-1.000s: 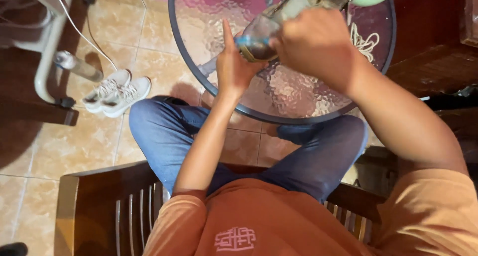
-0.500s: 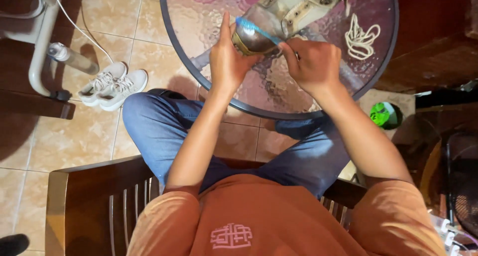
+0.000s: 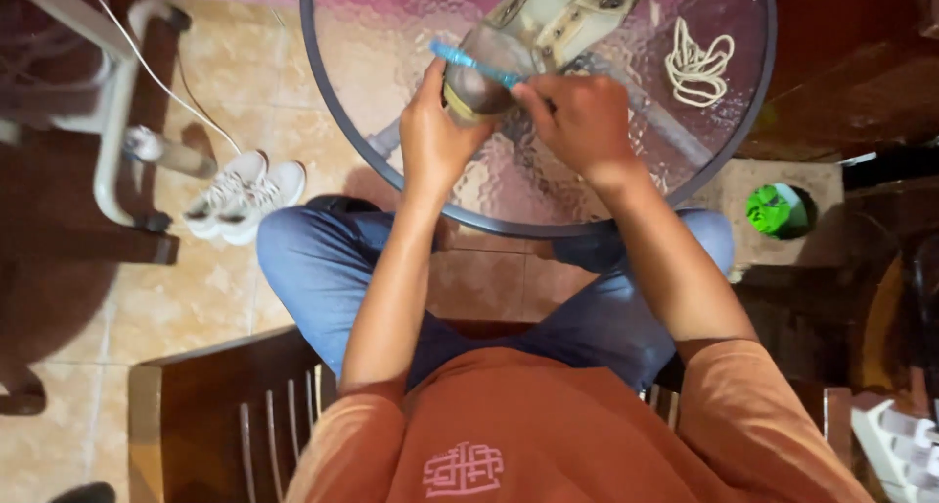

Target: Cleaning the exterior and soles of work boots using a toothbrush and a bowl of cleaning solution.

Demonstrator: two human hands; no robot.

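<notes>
I sit at a round glass table point(image 3: 411, 185) with a worn beige shoe point(image 3: 577, 14) lying on it. My left hand point(image 3: 435, 136) grips the shoe's dark near end. A thin blue brush handle point(image 3: 474, 63) lies across that end, and my right hand point(image 3: 582, 121) pinches it at its right side. The brush's head is hidden by the fingers. Both hands sit close together above the table's near half.
A coiled white lace point(image 3: 696, 63) lies on the glass at the right. On the tiled floor at the left are a pair of white sneakers point(image 3: 245, 195) and a plastic bottle point(image 3: 166, 153). A green object point(image 3: 773, 209) sits at the right. I sit on a wooden chair point(image 3: 215, 415).
My right hand has come off the top of the shoe and now sits beside my left hand. The blue brush handle shows across the shoe's near end.
</notes>
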